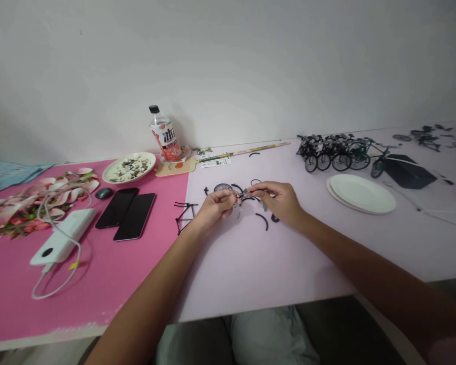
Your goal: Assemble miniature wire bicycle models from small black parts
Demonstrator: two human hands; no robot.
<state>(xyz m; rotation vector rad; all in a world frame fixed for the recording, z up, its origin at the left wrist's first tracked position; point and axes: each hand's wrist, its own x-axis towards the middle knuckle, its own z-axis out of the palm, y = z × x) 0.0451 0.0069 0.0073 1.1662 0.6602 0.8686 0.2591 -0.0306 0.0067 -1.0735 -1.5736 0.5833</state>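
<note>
My left hand (pixel 219 207) and my right hand (pixel 279 200) meet above the pale table mat, fingers closed in a pinch. Between them is a small dark and silvery model-bicycle part, too small to make out exactly. Just behind my left hand lies a spoked toy wheel (pixel 223 187), partly covered by the fingers. A black toy bicycle frame (pixel 185 218) rests to the left, over the pink edge. Below my right hand lies a curved black strip (pixel 262 221), and a small black round piece (pixel 275 218) sits under its palm.
Assembled model bicycles (pixel 334 152) stand in a row at the back right, near white plates (pixel 365 193) and a black box (pixel 408 171). Leftward are a bottle (pixel 165 134), a bowl (pixel 129 177) of bits, two phones (pixel 135 217), a power bank (pixel 64 237) with cable, and artificial petals (pixel 34 203).
</note>
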